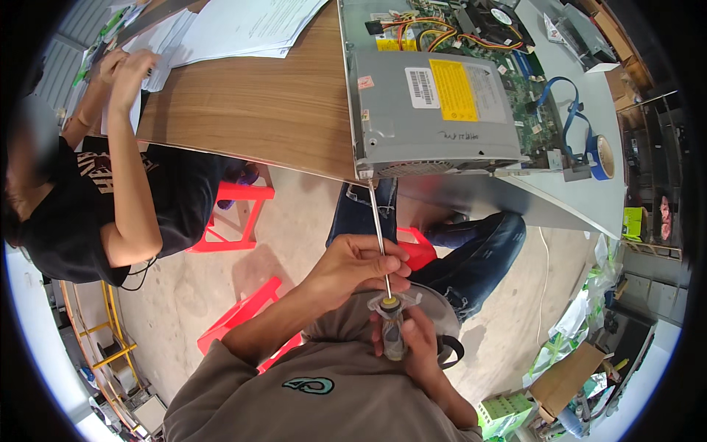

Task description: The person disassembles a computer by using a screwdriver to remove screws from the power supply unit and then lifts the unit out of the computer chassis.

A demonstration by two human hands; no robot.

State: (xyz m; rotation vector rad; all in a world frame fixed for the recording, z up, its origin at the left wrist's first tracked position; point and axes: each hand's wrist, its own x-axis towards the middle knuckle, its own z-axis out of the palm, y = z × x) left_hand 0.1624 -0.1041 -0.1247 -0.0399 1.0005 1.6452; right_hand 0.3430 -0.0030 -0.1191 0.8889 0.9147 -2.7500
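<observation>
A long screwdriver (377,221) points away from me, its tip at the near left corner of an opened computer case. Around its metal shaft, the fingers of my left hand (357,267) are closed. My right hand (416,340) grips the handle, which is clear with a yellow and dark collar and has a crumpled bit of clear plastic around it. A grey metal power supply (412,132) with white and yellow labels lies at the front of the case. Behind it show a green circuit board (541,121), a black fan (497,22) and coloured wires (434,31).
The case stands on a wooden table (243,103) beside a white tabletop (589,191). A roll of blue tape (600,157) lies at the right. On the left, another person (110,199) handles papers (228,29). Red stools (239,214) stand on the floor; boxes (567,379) sit at lower right.
</observation>
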